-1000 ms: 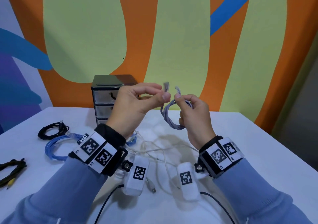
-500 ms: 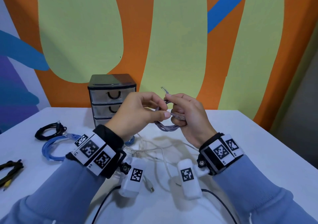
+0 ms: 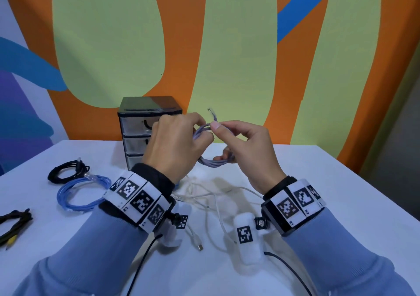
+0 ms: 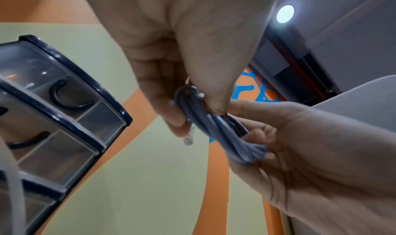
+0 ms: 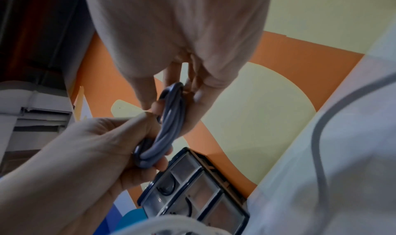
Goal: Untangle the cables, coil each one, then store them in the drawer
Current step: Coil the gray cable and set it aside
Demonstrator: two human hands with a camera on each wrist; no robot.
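Hands coiling grey cable (image 3: 214, 162) above table (image 3: 318, 182)
Left hand (image 3: 172, 145) and right hand (image 3: 247, 150) both grip the coil, in front of the drawer unit (image 3: 136, 123).

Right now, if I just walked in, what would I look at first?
First, the two hands held up above the white table: the left hand and the right hand both grip a small grey-purple cable coil. Behind them, a little drawer unit stands against the orange and green wall. A blue cable coil lies on the table to the left.
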